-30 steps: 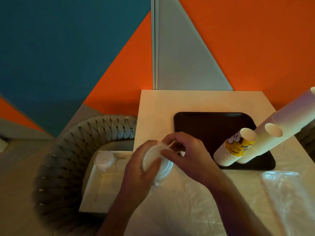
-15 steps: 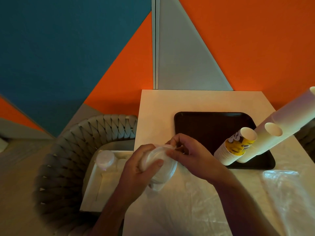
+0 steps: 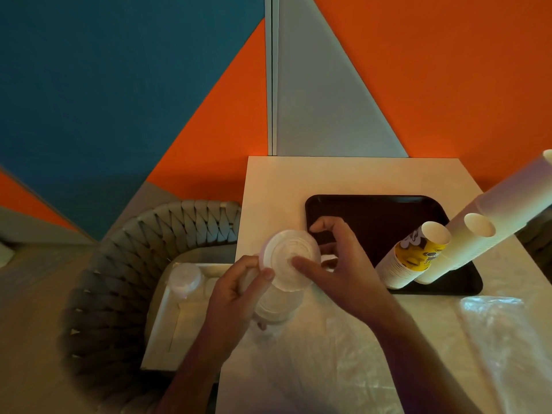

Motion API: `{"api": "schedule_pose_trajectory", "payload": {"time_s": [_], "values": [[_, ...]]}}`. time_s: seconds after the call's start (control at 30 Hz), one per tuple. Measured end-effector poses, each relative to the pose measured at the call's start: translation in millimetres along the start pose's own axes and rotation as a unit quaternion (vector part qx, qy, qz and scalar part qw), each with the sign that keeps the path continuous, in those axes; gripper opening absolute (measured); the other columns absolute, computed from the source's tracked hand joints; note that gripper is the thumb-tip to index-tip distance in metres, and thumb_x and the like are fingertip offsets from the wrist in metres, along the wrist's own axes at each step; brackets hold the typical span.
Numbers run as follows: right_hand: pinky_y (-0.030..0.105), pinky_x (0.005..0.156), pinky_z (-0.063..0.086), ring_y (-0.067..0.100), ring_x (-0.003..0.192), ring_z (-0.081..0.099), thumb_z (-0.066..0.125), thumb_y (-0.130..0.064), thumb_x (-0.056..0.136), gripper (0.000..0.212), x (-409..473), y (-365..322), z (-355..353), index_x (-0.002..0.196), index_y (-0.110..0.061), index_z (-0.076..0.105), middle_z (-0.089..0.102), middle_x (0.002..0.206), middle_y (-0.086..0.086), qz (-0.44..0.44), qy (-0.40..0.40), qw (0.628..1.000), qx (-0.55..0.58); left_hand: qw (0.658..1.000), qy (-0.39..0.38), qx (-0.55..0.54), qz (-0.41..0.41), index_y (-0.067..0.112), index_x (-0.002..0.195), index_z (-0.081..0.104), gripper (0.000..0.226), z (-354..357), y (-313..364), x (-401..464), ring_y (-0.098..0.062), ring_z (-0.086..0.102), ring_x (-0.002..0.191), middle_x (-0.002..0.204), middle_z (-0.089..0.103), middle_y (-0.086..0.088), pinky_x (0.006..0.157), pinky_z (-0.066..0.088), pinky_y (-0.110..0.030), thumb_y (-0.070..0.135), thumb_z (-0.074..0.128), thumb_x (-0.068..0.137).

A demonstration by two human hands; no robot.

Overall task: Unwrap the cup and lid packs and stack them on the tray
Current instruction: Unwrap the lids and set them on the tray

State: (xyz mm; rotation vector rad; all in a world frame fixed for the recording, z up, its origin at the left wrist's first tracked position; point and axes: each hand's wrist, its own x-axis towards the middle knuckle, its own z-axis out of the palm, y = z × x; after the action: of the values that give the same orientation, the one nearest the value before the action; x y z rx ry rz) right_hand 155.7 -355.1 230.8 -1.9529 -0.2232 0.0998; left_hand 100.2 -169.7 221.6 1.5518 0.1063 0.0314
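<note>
The lid stack [image 3: 282, 282] is gripped around its side by the left hand [image 3: 236, 297], above the table's [image 3: 343, 177] near-left area. The top lid is pinched by the right hand [image 3: 340, 264], thumb on its face. The stack is white, sleeved in clear wrap. Two cup stacks [image 3: 418, 258] lean on the black tray [image 3: 373, 210] beside loose plastic [image 3: 493, 324].

The lids [image 3: 289, 259] look like thin, translucent white plastic. The cups [image 3: 418, 258] are matt paper on a dark matt tray [image 3: 373, 213]. Crinkled glossy clear film [image 3: 493, 330] covers the smooth pale worktop [image 3: 343, 174].
</note>
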Motion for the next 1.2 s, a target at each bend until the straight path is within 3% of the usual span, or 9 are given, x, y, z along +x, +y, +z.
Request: {"api": "schedule_pose_trajectory", "payload": {"time_s": [0.1, 0.3, 0.43, 0.53, 0.7, 0.83, 0.93, 1.2], "values": [[0.023, 0.077, 0.055, 0.006, 0.114, 0.054, 0.09, -0.038, 0.069, 0.059, -7.1, 2.3, 6.9, 0.114, -0.037, 0.05, 0.043, 0.128, -0.016, -0.074, -0.011, 0.996, -0.044, 1.0, 0.013, 0.015, -0.009, 0.043, 0.088, 0.071, 0.01, 0.1, -0.7, 1.6, -0.017, 0.07, 0.082, 0.092, 0.072, 0.007, 0.052, 0.056, -0.034, 0.037, 0.063, 0.087], [-0.001, 0.092, 0.03, -0.007, 0.126, 0.041, 0.092, -0.048, 0.064, 0.072, -11.2, 11.8, 16.9, 0.121, -0.03, 0.051, 0.044, 0.138, -0.02, -0.095, -0.03, 0.99, -0.104, 0.998, -0.002, 0.06, -0.011, 0.035, 0.088, 0.069, 0.009, 2.9, -7.1, 4.8, -0.014, 0.068, 0.084, 0.088, 0.07, 0.004, 0.055, 0.055, -0.028, 0.044, 0.065, 0.088], [0.011, 0.095, 0.043, -0.006, 0.125, 0.044, 0.089, -0.052, 0.066, 0.07, -10.2, 16.9, 17.8, 0.123, -0.034, 0.052, 0.049, 0.135, -0.029, -0.077, -0.026, 0.994, -0.071, 0.997, -0.008, 0.077, -0.005, 0.035, 0.091, 0.069, 0.024, 4.0, -11.6, 7.9, -0.014, 0.068, 0.093, 0.096, 0.071, 0.004, 0.066, 0.056, -0.026, 0.056, 0.066, 0.08], [0.034, 0.097, 0.052, 0.002, 0.126, 0.05, 0.089, -0.048, 0.065, 0.066, -2.2, 29.0, 9.5, 0.12, -0.037, 0.054, 0.053, 0.136, -0.022, -0.053, 0.019, 0.998, -0.028, 0.998, -0.002, 0.053, -0.014, 0.036, 0.082, 0.065, 0.019, 5.6, -9.8, 8.8, -0.014, 0.068, 0.087, 0.095, 0.068, 0.011, 0.05, 0.054, -0.027, 0.052, 0.067, 0.072], [0.029, 0.091, 0.045, 0.008, 0.118, 0.046, 0.091, -0.036, 0.069, 0.065, 29.3, 75.0, -14.0, 0.12, -0.036, 0.052, 0.049, 0.135, -0.01, 0.04, 0.13, 0.987, -0.087, 0.998, 0.011, 0.06, -0.016, 0.027, 0.081, 0.058, 0.027, 8.7, -14.0, 10.0, 0.001, 0.066, 0.085, 0.094, 0.064, 0.024, 0.046, 0.054, -0.027, 0.009, 0.078, 0.082], [0.03, 0.089, 0.04, 0.016, 0.122, 0.044, 0.089, -0.036, 0.072, 0.067, 49.7, 134.6, -16.4, 0.127, -0.027, 0.053, 0.046, 0.139, -0.003, 0.092, 0.108, 0.978, -0.155, 0.998, 0.032, 0.05, -0.025, 0.027, 0.079, 0.059, 0.027, 9.5, -19.9, 11.4, -0.007, 0.067, 0.082, 0.096, 0.064, 0.024, 0.042, 0.051, -0.03, 0.008, 0.078, 0.081], [0.031, 0.091, 0.039, 0.023, 0.127, 0.044, 0.089, -0.036, 0.072, 0.067, 53.3, 170.9, -11.4, 0.127, -0.024, 0.053, 0.048, 0.139, -0.001, 0.117, 0.085, 0.973, -0.18, 0.998, 0.035, 0.049, -0.035, 0.031, 0.079, 0.06, 0.017, 9.9, -21.7, 11.9, -0.008, 0.067, 0.081, 0.099, 0.064, 0.023, 0.041, 0.051, -0.032, 0.023, 0.074, 0.072], [0.036, 0.095, 0.044, 0.025, 0.127, 0.043, 0.089, -0.04, 0.071, 0.068, 52.1, 205.1, -4.4, 0.127, -0.024, 0.053, 0.049, 0.139, -0.003, 0.139, 0.045, 0.964, -0.224, 0.997, 0.039, 0.05, -0.048, 0.032, 0.078, 0.06, 0.018, 10.6, -26.6, 14.3, -0.007, 0.067, 0.085, 0.101, 0.064, 0.027, 0.041, 0.053, -0.035, 0.026, 0.074, 0.068]]}}
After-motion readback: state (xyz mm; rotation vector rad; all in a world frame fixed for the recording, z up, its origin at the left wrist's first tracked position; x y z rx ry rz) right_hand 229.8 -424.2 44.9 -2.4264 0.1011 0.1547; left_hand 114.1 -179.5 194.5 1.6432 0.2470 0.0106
